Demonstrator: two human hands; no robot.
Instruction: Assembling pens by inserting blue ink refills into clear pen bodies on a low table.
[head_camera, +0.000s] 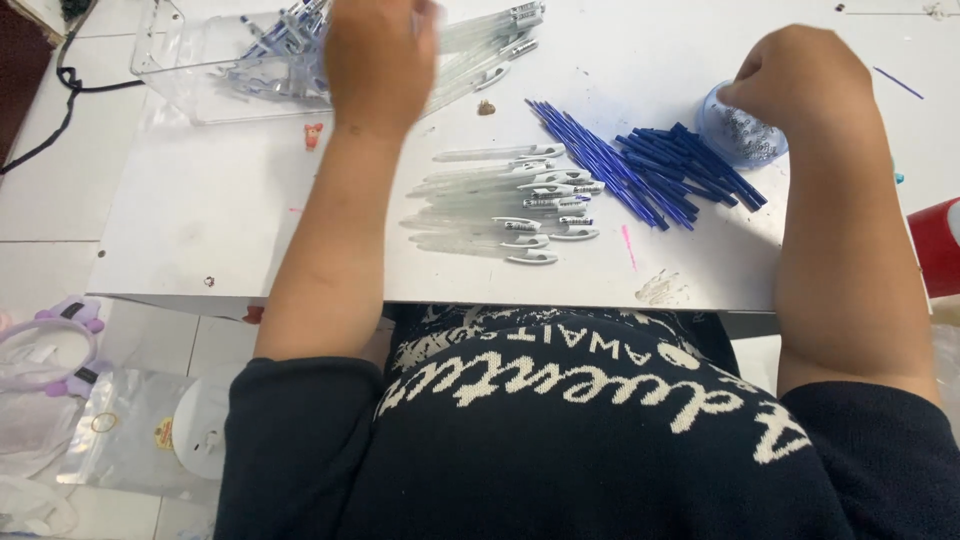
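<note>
Clear plastic pen barrels (505, 205) lie on the white table (200, 210) between both arms. Her left hand (378, 60), blurred, grip unreadable, hovers by the clear tray (235, 70); her right hand (800, 80) is curled shut over a small round dish (742, 135), blue refills (640, 165) just beside.

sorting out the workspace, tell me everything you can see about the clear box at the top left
The clear box is a see-through plastic tray with low walls and rounded corners, sitting on the white table at its far left edge. It lies flat and open, with no lid on it. Assembled pens with blue parts are heaped at its right side; its left part looks bare. The left hand, blurred, is over its right edge among the pens.
</note>
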